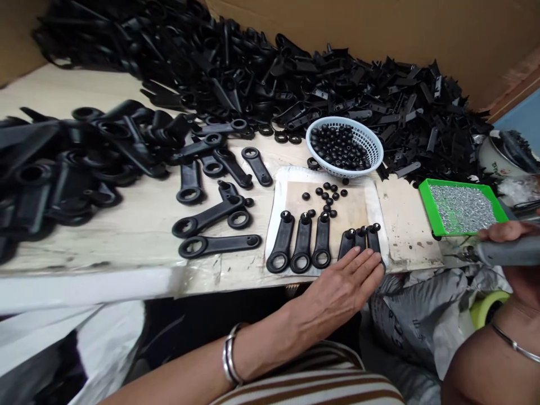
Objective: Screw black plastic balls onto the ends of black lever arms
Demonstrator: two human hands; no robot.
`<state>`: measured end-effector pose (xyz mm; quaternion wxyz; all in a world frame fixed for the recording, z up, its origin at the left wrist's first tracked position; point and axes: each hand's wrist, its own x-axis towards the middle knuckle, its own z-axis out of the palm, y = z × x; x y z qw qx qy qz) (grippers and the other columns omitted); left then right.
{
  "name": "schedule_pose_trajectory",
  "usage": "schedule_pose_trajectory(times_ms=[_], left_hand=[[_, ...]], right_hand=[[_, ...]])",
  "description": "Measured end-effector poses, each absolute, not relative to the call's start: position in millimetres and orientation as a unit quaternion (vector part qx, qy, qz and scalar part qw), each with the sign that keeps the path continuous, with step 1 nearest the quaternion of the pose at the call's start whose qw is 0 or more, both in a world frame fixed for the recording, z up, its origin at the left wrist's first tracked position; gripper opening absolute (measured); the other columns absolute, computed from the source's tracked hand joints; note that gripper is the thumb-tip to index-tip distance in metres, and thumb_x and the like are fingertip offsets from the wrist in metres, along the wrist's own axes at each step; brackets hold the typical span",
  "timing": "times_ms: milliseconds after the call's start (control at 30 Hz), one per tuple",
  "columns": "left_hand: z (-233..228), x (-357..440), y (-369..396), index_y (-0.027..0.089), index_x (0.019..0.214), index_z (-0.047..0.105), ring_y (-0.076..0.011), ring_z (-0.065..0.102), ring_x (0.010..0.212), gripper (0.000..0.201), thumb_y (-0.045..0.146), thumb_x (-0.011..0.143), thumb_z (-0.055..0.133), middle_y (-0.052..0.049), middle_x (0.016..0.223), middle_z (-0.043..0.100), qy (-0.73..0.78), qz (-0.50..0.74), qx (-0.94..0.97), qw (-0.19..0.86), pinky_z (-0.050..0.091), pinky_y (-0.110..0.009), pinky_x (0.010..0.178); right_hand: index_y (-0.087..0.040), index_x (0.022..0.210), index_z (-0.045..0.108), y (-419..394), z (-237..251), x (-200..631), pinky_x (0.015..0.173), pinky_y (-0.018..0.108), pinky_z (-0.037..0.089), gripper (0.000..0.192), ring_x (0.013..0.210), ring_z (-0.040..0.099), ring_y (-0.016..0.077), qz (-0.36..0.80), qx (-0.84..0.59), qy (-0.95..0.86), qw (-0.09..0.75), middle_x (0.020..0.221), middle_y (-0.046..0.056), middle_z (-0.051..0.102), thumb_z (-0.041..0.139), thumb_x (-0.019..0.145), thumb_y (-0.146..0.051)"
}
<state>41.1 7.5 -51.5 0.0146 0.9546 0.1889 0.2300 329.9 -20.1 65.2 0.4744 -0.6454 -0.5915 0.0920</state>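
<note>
My left hand (343,281) lies flat, fingers together and stretched out, across the lower ends of several black plastic crank arms (361,239). To its left, three more crank arms (301,242) stand side by side on a white cloth pad (379,208), rings toward me and small knobs at their far ends. My right hand (512,232) is wrapped round a grey power screwdriver (508,251), its tip pointing left past the table edge. Near that tip is a green tray (431,211) of small silver screws (464,208).
A light blue basket (375,143) holds black knobs; loose knobs (325,196) lie on the pad. More crank arms (223,246) lie to the left. Heaps of black parts (236,73) line the cardboard wall (379,28). Plastic sacks (409,315) hang below the table's front edge.
</note>
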Motion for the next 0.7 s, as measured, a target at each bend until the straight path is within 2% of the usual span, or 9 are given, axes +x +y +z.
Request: schedule_pose_trajectory(times_ms=[67, 167, 267, 367, 467, 600, 700], left_hand=[[-52.6, 42.4, 6.2, 0.010, 0.134, 0.049, -0.0227, 0.056, 0.128, 0.043, 0.006, 0.092, 0.042, -0.014, 0.137, 0.058, 0.194, 0.232, 0.953, 0.017, 0.039, -0.038, 0.110], [-55.2, 45.4, 4.2, 0.009, 0.131, 0.052, -0.0240, 0.056, 0.127, 0.039, 0.010, 0.093, 0.044, -0.014, 0.137, 0.058, 0.202, 0.240, 0.950, 0.015, 0.040, -0.039, 0.110], [-55.8, 47.5, 2.6, 0.007, 0.129, 0.054, -0.0250, 0.057, 0.125, 0.037, 0.014, 0.095, 0.045, -0.016, 0.137, 0.058, 0.208, 0.246, 0.946, 0.013, 0.040, -0.040, 0.109], [-54.3, 47.5, 1.8, 0.006, 0.130, 0.054, -0.0247, 0.057, 0.126, 0.037, 0.014, 0.095, 0.046, -0.016, 0.137, 0.057, 0.208, 0.245, 0.947, 0.016, 0.039, -0.040, 0.110], [-54.8, 47.5, 1.8, 0.007, 0.129, 0.055, -0.0249, 0.057, 0.126, 0.037, 0.016, 0.095, 0.045, -0.015, 0.136, 0.059, 0.207, 0.250, 0.946, 0.021, 0.039, -0.040, 0.110], [-59.3, 49.3, 2.0, 0.008, 0.126, 0.058, -0.0250, 0.059, 0.123, 0.034, 0.014, 0.095, 0.045, -0.014, 0.132, 0.062, 0.212, 0.282, 0.935, 0.028, 0.041, -0.040, 0.107], [-61.1, 49.8, 1.7, 0.008, 0.124, 0.059, -0.0242, 0.059, 0.123, 0.033, 0.014, 0.095, 0.045, -0.014, 0.131, 0.062, 0.213, 0.291, 0.932, 0.035, 0.041, -0.041, 0.108]], right_hand=[[-0.034, 0.094, 0.063, -10.6, 65.5, 303.3, 0.070, 0.047, 0.053, 0.047, 0.066, 0.062, 0.0235, 0.251, -0.562, -0.565, 0.550, 0.068, 0.006, 0.060, 0.063, 0.070, -0.075], [-0.031, 0.094, 0.060, 6.3, 61.9, 264.1, 0.057, 0.038, 0.047, 0.053, 0.051, 0.050, 0.0161, 0.347, -0.499, -0.512, 0.607, 0.060, -0.002, 0.054, 0.077, 0.060, -0.067], [-0.025, 0.092, 0.059, 22.7, 57.0, 230.0, 0.048, 0.030, 0.037, 0.049, 0.047, 0.041, 0.0114, 0.306, -0.477, -0.461, 0.683, 0.055, -0.007, 0.048, 0.083, 0.062, -0.056], [-0.023, 0.089, 0.055, 35.4, 54.7, 205.5, 0.045, 0.028, 0.034, 0.033, 0.044, 0.038, 0.0101, 0.251, -0.457, -0.455, 0.722, 0.052, -0.009, 0.044, 0.076, 0.073, -0.043], [-0.026, 0.087, 0.048, 43.4, 55.3, 190.9, 0.044, 0.028, 0.033, 0.022, 0.040, 0.035, 0.0101, 0.226, -0.486, -0.465, 0.705, 0.052, -0.010, 0.037, 0.066, 0.079, -0.035], [-0.028, 0.088, 0.040, 48.2, 55.7, 184.3, 0.044, 0.029, 0.032, 0.019, 0.040, 0.031, 0.0116, 0.191, -0.532, -0.492, 0.662, 0.054, -0.009, 0.030, 0.056, 0.081, -0.037], [-0.028, 0.087, 0.041, 49.4, 54.5, 185.5, 0.043, 0.030, 0.031, 0.017, 0.040, 0.030, 0.0118, 0.198, -0.525, -0.494, 0.664, 0.053, -0.009, 0.030, 0.055, 0.080, -0.036]])
